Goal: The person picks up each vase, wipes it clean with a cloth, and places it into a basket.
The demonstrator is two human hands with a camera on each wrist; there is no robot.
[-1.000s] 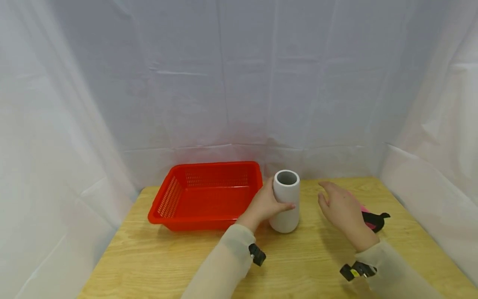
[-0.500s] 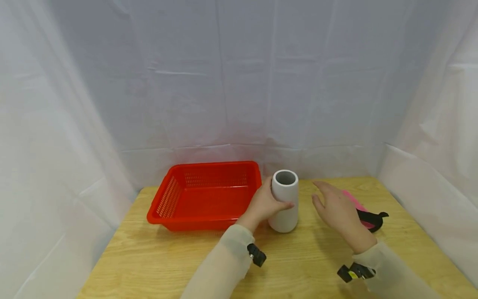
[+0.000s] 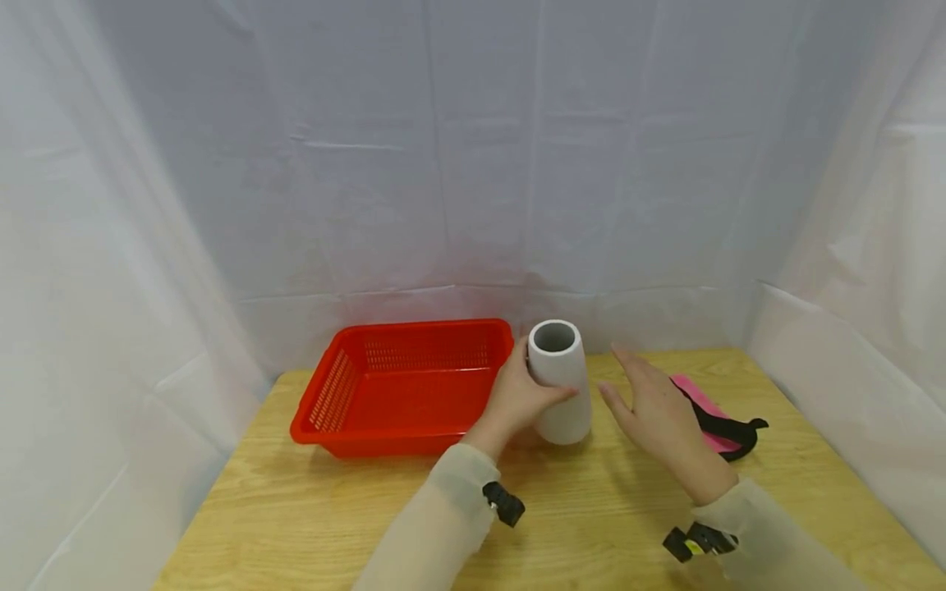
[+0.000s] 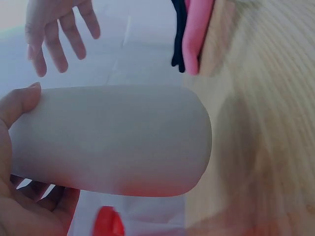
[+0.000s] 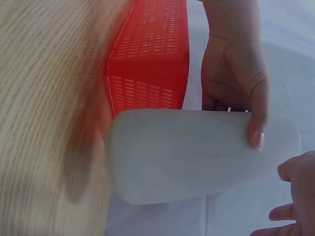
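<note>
Left hand (image 3: pixel 517 398) grips tilted white vase (image 3: pixel 558 382), palm hidden | right hand (image 3: pixel 654 410) spread, beside vase

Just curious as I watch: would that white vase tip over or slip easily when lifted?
The white vase is tall with a rounded base, so it probably tips easily. Its matte surface looks grippy; the left hand holds it alone. It seems rigid, possibly breakable ceramic.

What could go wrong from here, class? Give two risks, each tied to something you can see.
1. The left hand alone holds the vase, which is tilted; its grip may slip on the smooth side, and the open right hand is not touching it.
2. The basket sits right beside the vase, so a swing could knock its rim.
</note>
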